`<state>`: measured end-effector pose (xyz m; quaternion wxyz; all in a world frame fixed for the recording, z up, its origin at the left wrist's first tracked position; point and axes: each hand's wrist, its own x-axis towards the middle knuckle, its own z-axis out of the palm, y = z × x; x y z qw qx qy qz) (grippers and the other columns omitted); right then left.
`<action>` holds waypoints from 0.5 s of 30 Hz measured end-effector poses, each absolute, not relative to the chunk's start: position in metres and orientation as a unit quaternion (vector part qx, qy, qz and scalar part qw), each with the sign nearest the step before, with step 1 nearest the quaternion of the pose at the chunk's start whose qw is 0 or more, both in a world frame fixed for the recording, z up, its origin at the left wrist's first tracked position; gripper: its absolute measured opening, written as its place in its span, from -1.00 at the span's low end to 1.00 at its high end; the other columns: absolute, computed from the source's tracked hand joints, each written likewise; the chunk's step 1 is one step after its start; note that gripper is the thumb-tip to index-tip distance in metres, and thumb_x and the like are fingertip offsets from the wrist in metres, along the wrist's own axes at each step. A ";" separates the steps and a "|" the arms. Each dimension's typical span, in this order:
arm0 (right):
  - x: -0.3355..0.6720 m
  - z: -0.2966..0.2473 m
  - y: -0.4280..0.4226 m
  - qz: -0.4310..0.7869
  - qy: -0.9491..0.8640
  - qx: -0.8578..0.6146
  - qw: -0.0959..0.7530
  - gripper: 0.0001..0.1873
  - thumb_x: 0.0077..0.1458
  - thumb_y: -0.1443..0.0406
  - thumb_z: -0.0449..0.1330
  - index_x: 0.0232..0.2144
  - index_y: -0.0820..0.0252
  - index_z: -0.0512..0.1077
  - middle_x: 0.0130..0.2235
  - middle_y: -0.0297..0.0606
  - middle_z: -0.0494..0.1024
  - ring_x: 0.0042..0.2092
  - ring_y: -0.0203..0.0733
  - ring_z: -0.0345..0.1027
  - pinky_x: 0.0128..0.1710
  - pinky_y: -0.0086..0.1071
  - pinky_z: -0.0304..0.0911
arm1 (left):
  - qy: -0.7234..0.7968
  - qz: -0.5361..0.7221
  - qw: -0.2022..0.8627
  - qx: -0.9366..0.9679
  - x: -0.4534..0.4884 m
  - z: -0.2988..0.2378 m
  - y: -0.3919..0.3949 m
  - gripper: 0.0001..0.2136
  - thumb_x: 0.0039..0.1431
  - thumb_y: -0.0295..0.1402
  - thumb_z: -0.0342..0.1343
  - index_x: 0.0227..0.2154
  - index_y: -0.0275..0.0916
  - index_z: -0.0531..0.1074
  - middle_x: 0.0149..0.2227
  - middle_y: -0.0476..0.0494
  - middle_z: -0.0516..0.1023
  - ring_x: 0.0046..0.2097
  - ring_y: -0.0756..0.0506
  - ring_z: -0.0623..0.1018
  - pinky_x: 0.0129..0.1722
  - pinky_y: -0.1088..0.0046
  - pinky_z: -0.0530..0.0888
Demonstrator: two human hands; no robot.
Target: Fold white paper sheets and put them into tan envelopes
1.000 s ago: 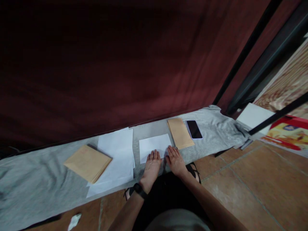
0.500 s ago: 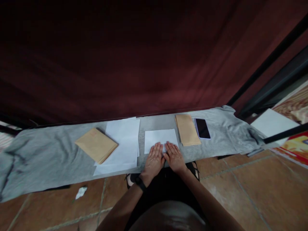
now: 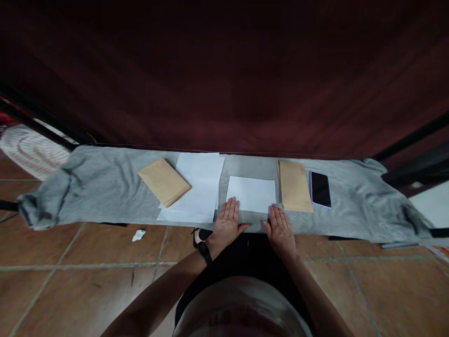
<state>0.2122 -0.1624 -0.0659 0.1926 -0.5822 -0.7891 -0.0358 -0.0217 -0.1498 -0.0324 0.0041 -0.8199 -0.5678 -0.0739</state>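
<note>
A white sheet of paper [image 3: 251,193], seemingly folded, lies flat on the grey cloth in front of me. My left hand [image 3: 227,223] rests palm down at its near left corner, fingers stretched out and thumb pointing inward. Across from it, my right hand [image 3: 280,229] lies flat at the near right corner, fingers straight. Neither hand grips anything. To the right lies a stack of brown envelopes [image 3: 295,187]. On the left, larger white sheets [image 3: 203,180] lie partly under a second stack of brown envelopes [image 3: 164,181].
A phone [image 3: 320,189] lies right of the right-hand envelopes. Grey cloth [image 3: 105,187] covers the narrow bench, with a dark red curtain [image 3: 224,93] along its far side. Below, a crumpled white scrap [image 3: 139,235] sits on the tiled floor [image 3: 115,248].
My hands have moved apart from the middle of the paper's near edge to its two near corners. The view has turned, so the things on the bench appear farther right.
</note>
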 end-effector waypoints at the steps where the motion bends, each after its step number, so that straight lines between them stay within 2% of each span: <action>1: 0.214 -0.067 -0.165 -0.034 -0.786 -0.586 0.192 -0.33 0.41 0.10 -0.09 0.40 0.36 -0.03 0.37 0.10 0.15 0.37 0.10 0.04 0.31 0.00 0.06 | -0.572 -0.072 0.007 -0.817 -0.024 -0.032 -0.151 -0.14 0.28 0.13 -0.07 0.37 -0.53 -0.02 0.39 -0.52 0.04 0.43 -0.29 0.02 0.39 0.11 0.07; 6: 0.219 -0.066 -0.170 -0.025 -0.776 -0.596 0.206 -0.33 0.41 0.08 -0.11 0.40 0.33 -0.03 0.37 0.09 0.16 0.38 0.10 0.01 0.33 0.03 0.01 | -0.589 -0.063 0.009 -0.806 -0.026 -0.031 -0.154 -0.13 0.27 0.13 -0.06 0.35 -0.57 0.00 0.39 -0.55 0.03 0.43 -0.32 0.04 0.39 0.10 0.05; 11: 0.202 -0.055 -0.157 0.001 -0.786 -0.567 0.244 -0.36 0.42 0.15 -0.11 0.43 0.23 -0.11 0.42 -0.05 0.06 0.42 0.02 -0.09 0.36 0.02 0.00 | -0.591 -0.055 0.002 -0.805 -0.023 -0.029 -0.154 -0.14 0.27 0.13 -0.06 0.35 -0.54 0.03 0.39 -0.55 0.02 0.43 -0.34 0.03 0.39 0.02 0.02; 15: 0.176 -0.046 -0.141 0.040 -0.801 -0.559 0.211 -0.42 0.43 0.18 -0.14 0.39 0.28 0.05 0.39 -0.04 0.12 0.41 -0.01 -0.04 0.36 -0.02 0.00 | -0.585 -0.070 -0.001 -0.808 -0.024 -0.028 -0.153 -0.23 0.30 0.04 -0.02 0.33 -0.55 0.09 0.37 -0.57 0.09 0.42 -0.35 0.07 0.38 0.02 0.06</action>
